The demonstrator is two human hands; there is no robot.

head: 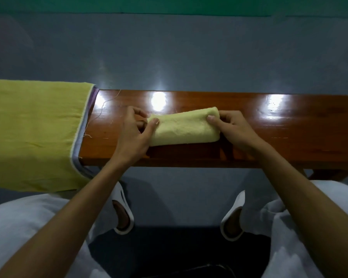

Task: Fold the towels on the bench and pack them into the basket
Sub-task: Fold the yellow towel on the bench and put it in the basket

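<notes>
A small pale yellow towel point(184, 127), folded into a narrow strip, lies across the middle of the glossy wooden bench point(289, 133). My left hand point(136, 133) pinches its left end between thumb and curled fingers. At the right end, my right hand point(231, 127) grips the towel with the thumb on top. A larger yellow-green towel point(32, 133) lies spread over the bench's left end and hangs off its front edge; a grey-purple cloth point(82, 125) peeks out under its right border. No basket is in view.
The bench runs left to right over a grey-blue floor point(169, 53). Bare wood shows to the right of my hands. My knees in light trousers and white slippers point(123, 209) sit below the bench's near edge. A green strip point(169, 5) runs along the far floor.
</notes>
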